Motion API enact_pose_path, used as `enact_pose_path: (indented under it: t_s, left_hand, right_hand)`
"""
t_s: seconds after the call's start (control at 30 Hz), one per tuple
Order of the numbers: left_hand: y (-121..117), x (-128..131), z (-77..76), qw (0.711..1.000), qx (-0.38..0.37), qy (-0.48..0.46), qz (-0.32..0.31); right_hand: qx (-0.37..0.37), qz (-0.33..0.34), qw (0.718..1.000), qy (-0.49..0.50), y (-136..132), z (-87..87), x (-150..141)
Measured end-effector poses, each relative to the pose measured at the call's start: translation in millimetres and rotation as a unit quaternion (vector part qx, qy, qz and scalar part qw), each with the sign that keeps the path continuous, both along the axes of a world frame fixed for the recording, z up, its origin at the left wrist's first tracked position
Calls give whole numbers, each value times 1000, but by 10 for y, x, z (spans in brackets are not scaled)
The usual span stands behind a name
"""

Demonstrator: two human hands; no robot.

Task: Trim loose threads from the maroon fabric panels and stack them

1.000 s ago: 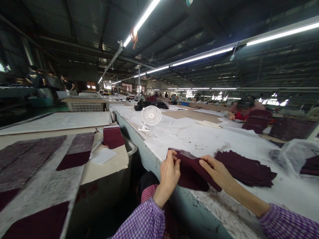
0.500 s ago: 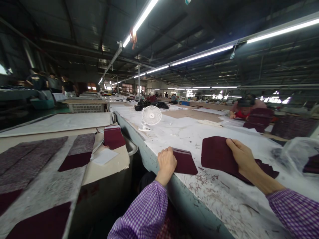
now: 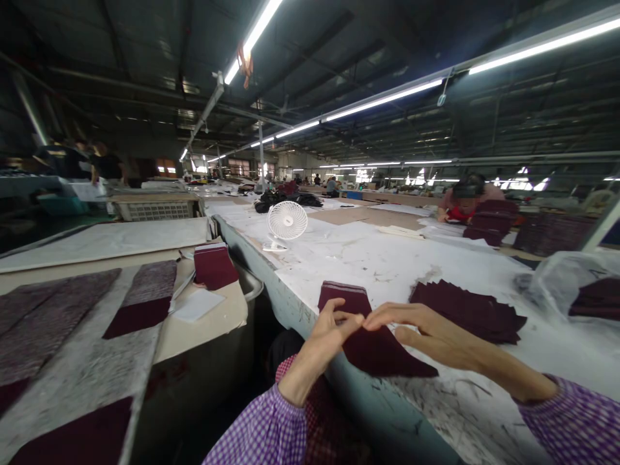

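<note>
A small stack of maroon fabric pieces (image 3: pixel 372 352) with a striped band at its far end lies at the near edge of the white, stained table (image 3: pixel 387 265). My left hand (image 3: pixel 329 332) hovers over the stack with thumb and fingers pinched together at the top piece. My right hand (image 3: pixel 426 336) reaches in from the right, fingers stretched out, their tips touching the left hand's pinch and the thumb held apart below. A fanned pile of maroon pieces (image 3: pixel 467 310) lies just right of my hands.
A white desk fan (image 3: pixel 287 223) stands farther along the table. A clear plastic bag (image 3: pixel 571 287) holding maroon cloth lies at the right. Across a gap on the left, a lower table (image 3: pixel 97 361) carries maroon and grey pieces (image 3: pixel 145 297). A person (image 3: pixel 465 200) works at the far right.
My right hand has come back from the fanned pile to meet my left hand over the near stack. My left hand has lifted from a fist on the stack into a pinch.
</note>
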State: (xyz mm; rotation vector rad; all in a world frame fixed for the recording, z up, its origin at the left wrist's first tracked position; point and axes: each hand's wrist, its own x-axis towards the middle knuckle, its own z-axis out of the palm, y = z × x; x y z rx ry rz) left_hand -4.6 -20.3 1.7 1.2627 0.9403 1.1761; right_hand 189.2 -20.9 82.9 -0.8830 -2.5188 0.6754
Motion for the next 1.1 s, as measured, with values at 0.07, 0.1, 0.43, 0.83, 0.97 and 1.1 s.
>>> enact_pose_path:
  t_s: [0.07,0.1,0.43,0.83,0.97,1.1]
  left_hand:
    - [-57,30,-52,999,41,9,26]
    - [-79,39,-65,998,55,3,28]
    - [-65,-61,-35,995,58,-74,19]
    - [300,433,252,899,201,381,72]
    - [391,635,75,852,255,455,49]
    - [405,663,-14,793,304,528,16]
  right_hand:
    - [4,-48,999,19,85,-46,84]
    - [-3,-75,997,18,148,-88,143]
    - [-281,-87,953,79,265,-196,290]
    - [-207,-110,970,57,496,-440,460]
    - [-59,-144,986,-54,540,-423,554]
    - [10,-142,986,-85,606,-440,640]
